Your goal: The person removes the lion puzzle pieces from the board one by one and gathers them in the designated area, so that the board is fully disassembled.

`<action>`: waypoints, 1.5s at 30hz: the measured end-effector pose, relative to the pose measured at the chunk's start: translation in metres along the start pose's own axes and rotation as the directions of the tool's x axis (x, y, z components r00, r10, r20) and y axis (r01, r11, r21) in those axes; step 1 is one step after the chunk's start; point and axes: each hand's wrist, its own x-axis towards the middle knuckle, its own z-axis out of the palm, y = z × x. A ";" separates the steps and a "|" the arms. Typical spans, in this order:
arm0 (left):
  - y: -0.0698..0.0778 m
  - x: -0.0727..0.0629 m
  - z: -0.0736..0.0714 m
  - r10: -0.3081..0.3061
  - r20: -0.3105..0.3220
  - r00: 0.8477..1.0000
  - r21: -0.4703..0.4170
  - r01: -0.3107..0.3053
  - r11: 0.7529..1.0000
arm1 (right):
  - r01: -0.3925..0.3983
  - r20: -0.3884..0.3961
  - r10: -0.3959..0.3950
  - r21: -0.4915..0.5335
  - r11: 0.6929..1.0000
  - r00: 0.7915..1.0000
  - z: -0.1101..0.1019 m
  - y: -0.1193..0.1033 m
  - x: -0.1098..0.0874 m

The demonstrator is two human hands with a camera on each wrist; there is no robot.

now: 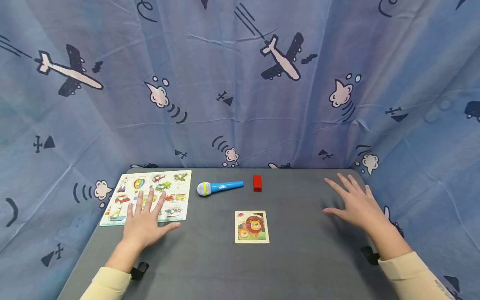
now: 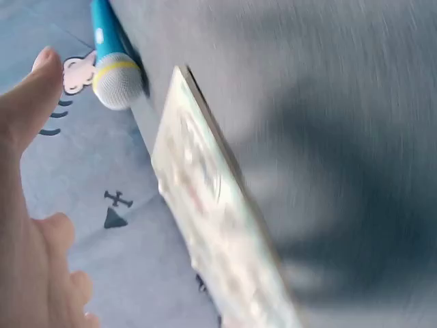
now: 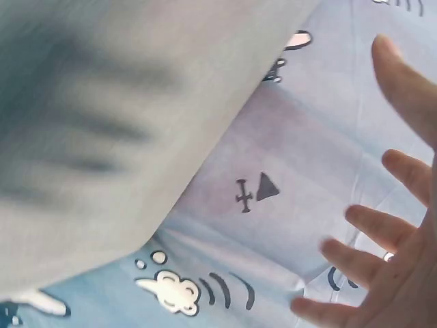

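My left hand [image 1: 143, 227], fingers spread, hovers over the near edge of a vehicle puzzle board [image 1: 174, 177] at the left of the table. In the left wrist view the board [image 2: 205, 198] appears edge-on, apart from the thumb. A blue toy microphone [image 1: 226, 186] with a silver head lies right of the board. Beside it is a small red block [image 1: 257, 183]. Nearer the middle sits a square lion picture puzzle [image 1: 252, 227]. Over the table's right side my right hand [image 1: 356, 206] is held up with fingers spread, holding nothing.
A grey table [image 1: 292, 266] bears all these things. Blue curtains [image 1: 240, 104] printed with planes and clouds hang along its back and sides. Each wrist wears a black strap; the left one [image 1: 140, 271] shows beside a cream sleeve [image 1: 106, 285].
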 end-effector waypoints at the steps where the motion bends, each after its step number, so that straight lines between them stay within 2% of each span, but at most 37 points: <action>1: 0.002 -0.001 0.003 -0.005 0.002 1.000 -0.023 0.005 1.000 | 0.006 -0.007 -0.006 0.014 1.000 1.000 0.001 -0.002 0.001; 5: 0.012 -0.005 0.013 -0.007 -0.014 1.000 -0.079 0.006 0.997 | 0.017 -0.023 -0.016 0.078 0.997 1.000 0.006 -0.013 0.006; 10: 0.025 -0.009 0.024 0.009 -0.067 0.998 -0.118 -0.017 0.993 | 0.022 -0.061 -0.011 0.170 0.985 0.998 0.016 -0.033 0.016; 15: 0.042 -0.006 0.038 0.045 -0.083 0.996 -0.170 -0.059 0.984 | 0.029 -0.116 0.000 0.245 0.969 0.993 0.031 -0.048 0.022; 21: 0.065 -0.004 0.055 0.083 -0.090 0.992 -0.224 -0.101 0.969 | 0.062 -0.166 -0.014 0.289 0.955 0.986 0.045 -0.064 0.026; 26: 0.081 -0.002 0.065 0.121 -0.079 0.989 -0.291 -0.139 0.946 | 0.092 -0.162 -0.038 0.343 0.935 0.986 0.052 -0.076 0.028; 30: 0.095 0.001 0.071 0.157 -0.055 0.986 -0.373 -0.166 0.913 | 0.123 -0.164 -0.063 0.390 0.913 0.984 0.055 -0.086 0.030; 34: 0.109 0.002 0.075 0.176 -0.028 0.984 -0.424 -0.171 0.889 | 0.141 -0.162 -0.079 0.418 0.897 0.984 0.061 -0.098 0.033; 41: 0.131 0.007 0.086 0.209 -0.031 0.977 -0.454 -0.200 0.868 | 0.131 -0.113 -0.088 0.456 0.880 0.990 0.077 -0.118 0.041; 45: 0.142 0.009 0.094 0.218 -0.021 0.976 -0.452 -0.204 0.868 | 0.127 -0.089 -0.096 0.473 0.872 0.991 0.085 -0.130 0.044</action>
